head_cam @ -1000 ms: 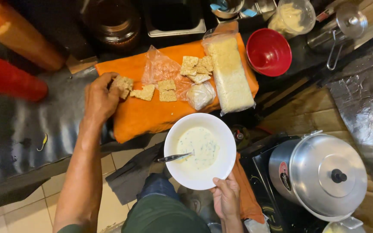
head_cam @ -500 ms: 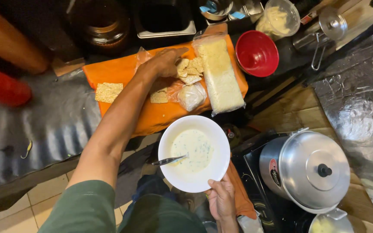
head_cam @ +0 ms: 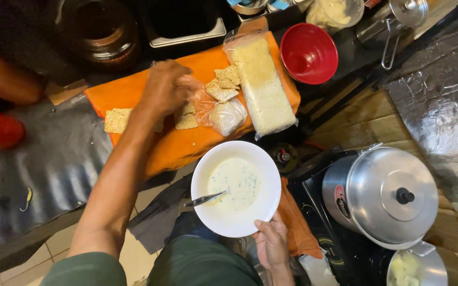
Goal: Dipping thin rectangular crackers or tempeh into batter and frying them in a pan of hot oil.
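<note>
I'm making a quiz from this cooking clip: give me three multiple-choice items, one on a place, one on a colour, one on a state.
1. Where does the white bowl sit?
A. on the orange board
B. held up by the right hand, off the board
C. on the metal pot

2. What colour is the empty bowl past the board?
A. red
B. blue
C. green

3. How is the metal pot?
A. open
B. tipped over
C. shut with its lid on

Answers:
1 B, the right hand grips its near rim, clear of the orange board.
2 A, it is plainly red.
3 C, the lid with a black knob covers it.
</note>
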